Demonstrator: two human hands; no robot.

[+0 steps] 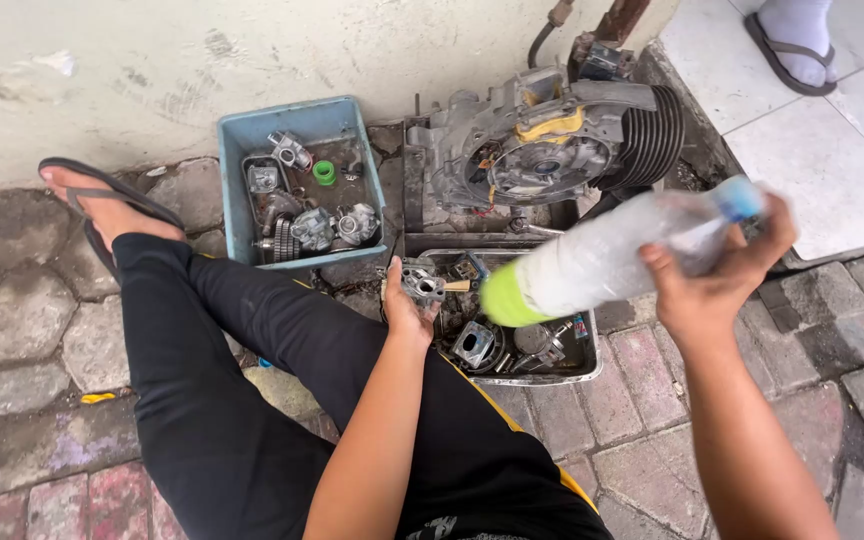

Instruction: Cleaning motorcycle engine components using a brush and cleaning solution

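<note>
Left hand (407, 305) is clenched on a small grey carburetor body (422, 284), holding it just over the near-left corner of the metal tray (584, 372). Right hand (717, 285) grips a clear plastic bottle (612, 255) near its blue-capped end; the bottle is motion-blurred. Its long axis runs from the right hand down and left toward the left hand, and the green end (500, 297) sits just right of the carburetor body, near but apart. Nothing stands between the two. The tray below holds loose metal parts, some dark and oily. Beyond its far edge the engine block (542, 150) with black cooling fins stands against the wall. Left of that, the blue plastic tub (237, 190) holds more carburetor pieces and a green ring. The person's own sandalled foot (102, 205) rests on the paving at far left; another person's foot (792, 40) stands on the white tiles top right, well apart.
</note>
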